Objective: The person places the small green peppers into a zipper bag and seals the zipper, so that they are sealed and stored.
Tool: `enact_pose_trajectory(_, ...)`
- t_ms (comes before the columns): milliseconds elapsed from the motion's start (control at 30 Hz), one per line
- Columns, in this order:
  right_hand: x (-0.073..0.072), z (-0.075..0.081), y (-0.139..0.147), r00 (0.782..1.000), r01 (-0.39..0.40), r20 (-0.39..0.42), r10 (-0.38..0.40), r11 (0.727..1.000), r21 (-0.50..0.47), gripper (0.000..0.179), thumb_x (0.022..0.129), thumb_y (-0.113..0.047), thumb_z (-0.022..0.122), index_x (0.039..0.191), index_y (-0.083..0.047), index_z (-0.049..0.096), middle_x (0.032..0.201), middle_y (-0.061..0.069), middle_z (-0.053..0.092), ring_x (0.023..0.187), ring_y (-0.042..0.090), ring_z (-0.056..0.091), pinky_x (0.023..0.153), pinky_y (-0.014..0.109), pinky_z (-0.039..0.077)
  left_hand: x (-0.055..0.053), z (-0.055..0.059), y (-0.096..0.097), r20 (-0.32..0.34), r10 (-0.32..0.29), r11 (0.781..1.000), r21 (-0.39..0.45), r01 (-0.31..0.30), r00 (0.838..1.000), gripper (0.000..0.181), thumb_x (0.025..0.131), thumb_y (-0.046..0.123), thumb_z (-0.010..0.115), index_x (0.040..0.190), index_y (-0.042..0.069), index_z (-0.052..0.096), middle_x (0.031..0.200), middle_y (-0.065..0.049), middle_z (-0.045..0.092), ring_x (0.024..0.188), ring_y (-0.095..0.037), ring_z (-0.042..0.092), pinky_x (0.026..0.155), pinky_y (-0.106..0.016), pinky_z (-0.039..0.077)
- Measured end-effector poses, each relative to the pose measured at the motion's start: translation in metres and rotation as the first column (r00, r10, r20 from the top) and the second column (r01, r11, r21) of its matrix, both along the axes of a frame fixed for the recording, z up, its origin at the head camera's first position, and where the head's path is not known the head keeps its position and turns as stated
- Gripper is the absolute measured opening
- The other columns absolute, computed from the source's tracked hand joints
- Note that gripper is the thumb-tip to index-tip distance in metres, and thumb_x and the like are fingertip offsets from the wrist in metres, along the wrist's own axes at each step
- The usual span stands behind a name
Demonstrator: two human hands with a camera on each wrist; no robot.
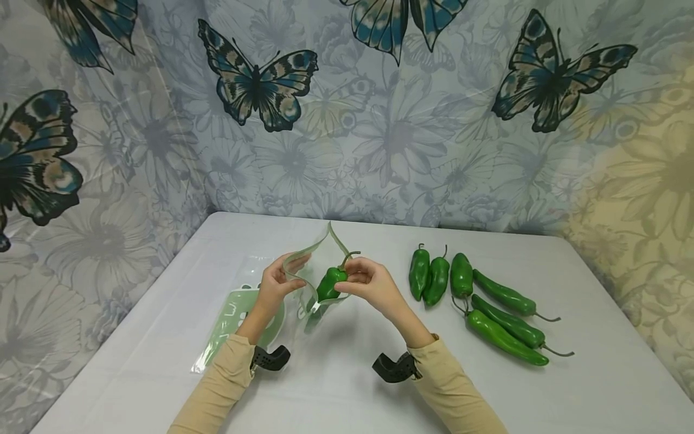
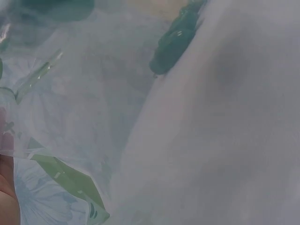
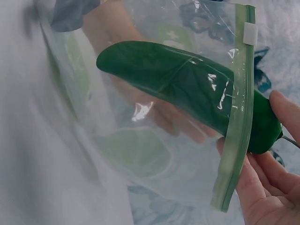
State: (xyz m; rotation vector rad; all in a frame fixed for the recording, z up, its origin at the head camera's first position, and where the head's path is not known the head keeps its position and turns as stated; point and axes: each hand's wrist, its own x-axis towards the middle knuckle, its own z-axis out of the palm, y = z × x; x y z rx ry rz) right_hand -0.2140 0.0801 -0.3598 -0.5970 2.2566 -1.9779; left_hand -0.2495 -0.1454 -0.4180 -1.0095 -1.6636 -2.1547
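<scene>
My right hand (image 1: 376,288) grips a green chili pepper (image 1: 329,284) near its stem end, thumb on one side and fingers on the other. Most of that pepper (image 3: 164,77) lies within a clear zip bag, while its stem end sticks out past the bag's green zip strip (image 3: 241,108). A white slider (image 3: 250,33) sits at one end of the strip. The zip bag (image 1: 339,239) is spread wide at its mouth. Its left rim is held between the thumb and fingers of my left hand (image 1: 278,283). In the left wrist view, clear plastic hides much of the scene.
Several more green peppers (image 1: 506,331) lie grouped on the right of the white table (image 1: 347,392). A flat clear bag with green print (image 1: 233,319) lies on the left, partly under my left forearm. A butterfly-patterned cloth (image 1: 379,150) hangs behind the table.
</scene>
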Motion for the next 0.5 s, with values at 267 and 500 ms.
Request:
enact_pose_trajectory(267,0.0007,-0.0018,-0.0001,0.999,-0.031,-0.006,0.031,1.0,0.005,0.038,0.076,-0.01,0.071,0.108,0.003,0.056,0.096,0.009,0.059,0.089,0.021,0.057,0.074,0.034,0.047,0.0019,0.0035,-0.0007,-0.004,0.019,1.0,-0.002,-0.019,1.0,0.055,0.071,0.017,0.074,0.12,0.002,0.053,0.115,-0.002,0.058,0.109,-0.017,0.051,0.087,-0.032,0.041)
enact_pose_trajectory(500,0.0007,-0.0018,-0.0029,0.991,-0.126,-0.047,0.124,0.991,-0.051,0.036,0.076,-0.003,0.07,0.107,0.008,0.055,0.103,0.014,0.057,0.095,0.026,0.057,0.078,0.033,0.047,0.0027,0.0046,-0.0012,-0.002,0.015,1.0,-0.005,-0.015,1.0,0.054,0.071,0.015,0.073,0.12,0.001,0.053,0.115,-0.001,0.058,0.109,-0.017,0.051,0.085,-0.031,0.042)
